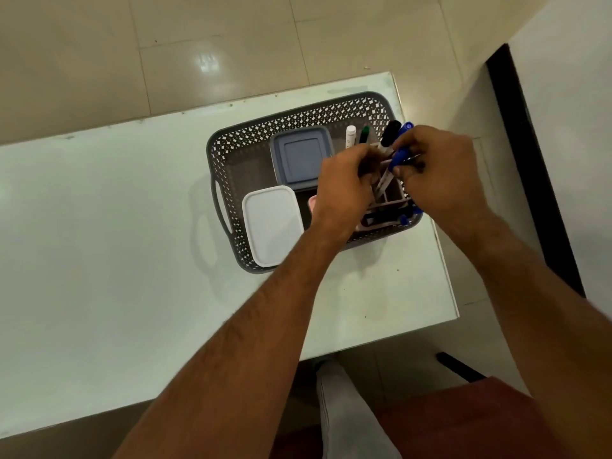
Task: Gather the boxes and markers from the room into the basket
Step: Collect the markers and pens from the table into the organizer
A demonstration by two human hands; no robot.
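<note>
Room: pale glossy floor tiles (pixel 99 61) all round, a white wall and a dark upright strip (pixel 530 160) at right.
Table: one white table (pixel 99 260), its right end under the hands; the near-left part runs out of view.
Near edge: a grey trouser leg (pixel 344 419) and a reddish surface (pixel 463 425), both cut off at the bottom; one dark bar (pixel 460 366) on the floor to the right.
Basket: one grey perforated basket (pixel 231 154) on the table's far-right part, one handle visible on its left side.
Boxes: two lidded boxes plainly seen in the basket, a white box (pixel 271 223) near-left and a grey-blue box (pixel 299 157) farther back; a pinkish edge (pixel 312 203) between them and the wrist is too hidden to identify.
Holder: one white divided holder (pixel 390 193) in the basket's right half, largely covered by both hands.
Markers: about six visible; a white-capped marker (pixel 350 135) and a green-capped marker (pixel 365 134) stand at the far side, a black-capped marker (pixel 390 130) and a blue-capped marker (pixel 405 130) lean beside the right hand, one blue marker (pixel 399 159) lies across the fingers, and more lie at the basket's near-right edge, half hidden.
Left hand: left hand (pixel 347 180), fingers curled down at the holder; what they grasp is hidden.
Right hand: right hand (pixel 437 167), fingers pinched round the blue marker above the holder.
</note>
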